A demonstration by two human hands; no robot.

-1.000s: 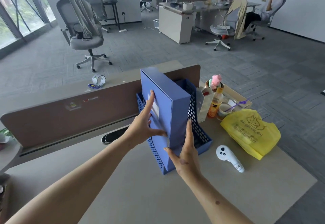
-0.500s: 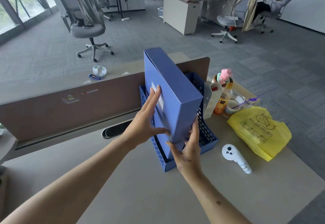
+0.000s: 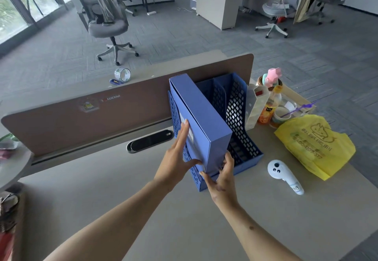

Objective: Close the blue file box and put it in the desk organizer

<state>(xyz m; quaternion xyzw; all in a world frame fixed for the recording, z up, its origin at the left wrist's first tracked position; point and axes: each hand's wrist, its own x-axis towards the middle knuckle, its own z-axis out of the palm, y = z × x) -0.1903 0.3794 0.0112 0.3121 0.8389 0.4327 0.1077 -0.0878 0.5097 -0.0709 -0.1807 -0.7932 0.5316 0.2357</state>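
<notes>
Blue file box [image 3: 202, 121] stands closed and on edge in the leftmost slot of the blue mesh desk organizer [image 3: 241, 117], tilted so its top leans toward the far left, its lower near corner sitting inside the organizer's front lip.

At the far left of the desk [image 3: 143, 209], a brown divider panel [image 3: 81, 121] runs along the far edge, with a roll of clear tape [image 3: 122, 74] on the ledge beyond it and a black oval cable grommet [image 3: 150, 141] set in the desktop just in front of it.

Next, the left hand [image 3: 177, 158] lies flat against the box's left face, fingers stretched up along the white label and thumb hooked across the near spine. The right hand [image 3: 222, 179] clasps the box's lower near corner, fingers curled up the right face. Both hands grip the box between them.

The organizer's two slots to the right of the box hold nothing. Just right of it stand a white carton [image 3: 256, 105] and an orange drink bottle [image 3: 269, 107], with a pink-topped item [image 3: 271, 76] behind them. On the near right of the desktop lies a white handheld controller [image 3: 284, 175], apart from the organizer, and right of that a crumpled yellow plastic bag [image 3: 315, 144].
</notes>
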